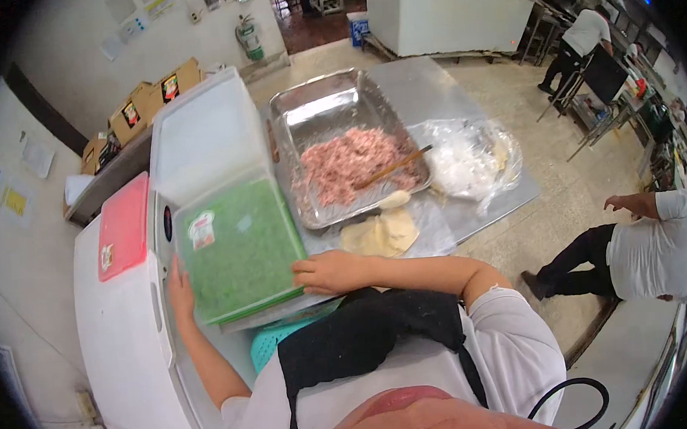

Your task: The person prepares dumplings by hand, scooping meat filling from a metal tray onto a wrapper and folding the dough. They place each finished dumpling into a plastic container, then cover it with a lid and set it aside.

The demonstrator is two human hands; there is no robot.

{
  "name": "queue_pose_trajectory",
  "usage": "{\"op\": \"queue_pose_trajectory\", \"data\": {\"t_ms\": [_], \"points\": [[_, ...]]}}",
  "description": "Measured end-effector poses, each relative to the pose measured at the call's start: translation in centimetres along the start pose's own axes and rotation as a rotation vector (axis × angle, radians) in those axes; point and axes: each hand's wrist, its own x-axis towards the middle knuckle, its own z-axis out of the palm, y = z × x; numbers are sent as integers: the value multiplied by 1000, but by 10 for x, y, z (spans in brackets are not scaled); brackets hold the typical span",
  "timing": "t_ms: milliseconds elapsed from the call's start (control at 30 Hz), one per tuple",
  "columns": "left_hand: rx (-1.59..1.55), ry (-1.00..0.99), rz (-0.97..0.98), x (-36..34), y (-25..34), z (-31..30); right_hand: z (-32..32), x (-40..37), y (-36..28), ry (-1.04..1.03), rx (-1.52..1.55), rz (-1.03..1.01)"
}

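Observation:
A box with a green lid point(243, 244) lies at the near left of the metal table. My left hand point(181, 291) is against its left edge, and my right hand point(327, 272) grips its right edge with bent fingers. Right of the box, pale yellow dough sheets point(380, 234) rest on clear plastic. Behind them is a metal tray point(317, 102) with ground pink meat point(352, 163) and a wooden stick point(392, 168) across its near right part. A clear plastic bag point(470, 163) with pale contents sits right of the tray.
A translucent white box point(206, 136) stands behind the green lid. A red lid point(124, 226) lies on a white appliance point(118, 330) at the left. A turquoise basket point(273, 345) is below the table edge. One person point(648, 247) is at the right, another point(584, 38) farther back.

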Motion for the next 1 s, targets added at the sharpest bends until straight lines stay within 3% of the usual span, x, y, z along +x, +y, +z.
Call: {"op": "queue_pose_trajectory", "data": {"t_ms": [67,100,167,267,333,400,467,533,567,633,767,867,1000], "points": [[195,-12,-128,-3,9,-2,-30,-10,6,-73,-64,9],[186,5,-127,-8,18,1,-44,-16,20,-14,-112,-4],[383,278,25,-13,37,4,-74,-30,55,101,-277,42],[156,358,72,-31,136,29,-146,-66,117,58,-438,296],[-109,272,103,-51,218,64,-167,-98,157,27,-515,385],[-253,84,211,-68,262,119,-174,-125,190,-39,-609,536],[-307,-182,258,-79,297,168,-176,-142,201,-50,-593,488],[-321,-353,197,-91,305,217,-164,-154,215,-55,-656,350],[-319,-358,164,-99,308,233,-159,-158,220,-72,-630,342],[28,-276,337,-105,321,251,-149,-159,226,-23,-594,322],[-5,-274,282,-108,304,265,-142,-158,218,45,-480,183],[-66,-337,186,-105,304,261,-142,-154,215,-3,-390,156],[-105,-341,177,-101,312,251,-143,-151,211,-144,-375,302]]}}
